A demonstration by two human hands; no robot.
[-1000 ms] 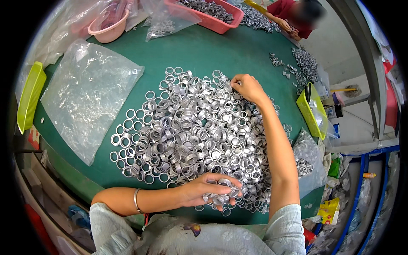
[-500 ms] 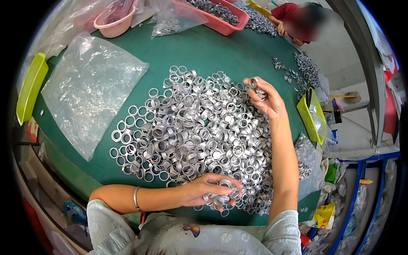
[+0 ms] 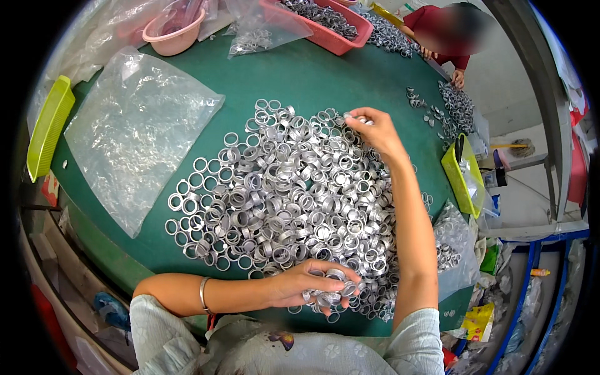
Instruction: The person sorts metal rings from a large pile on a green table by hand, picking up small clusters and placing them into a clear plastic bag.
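Note:
A wide heap of silver metal rings (image 3: 294, 187) lies on the green tabletop (image 3: 300, 69). My left hand (image 3: 315, 284) is at the near edge of the heap, palm turned up, its fingers curled round several of the rings. At the heap's far right edge, my right hand (image 3: 375, 130) has thumb and fingers closed together, with a bit of silver metal ring showing at the fingertips and more against the fingers. The rest of what the right hand holds is hidden by the hand itself.
A flat clear plastic bag (image 3: 137, 131) lies on the left, beside a lime-green basket (image 3: 49, 128). Behind stand a pink basin (image 3: 175, 39) and a pink tray (image 3: 319, 32) of metal parts. Another green basket (image 3: 461, 175) and a bag of rings (image 3: 451, 250) are right. A person (image 3: 450, 37) works across the table.
My right hand has moved left and slightly farther away, its fingers turned in over the heap. The left hand stays about where it was with its rings. The co-worker's hand has shifted toward the parts.

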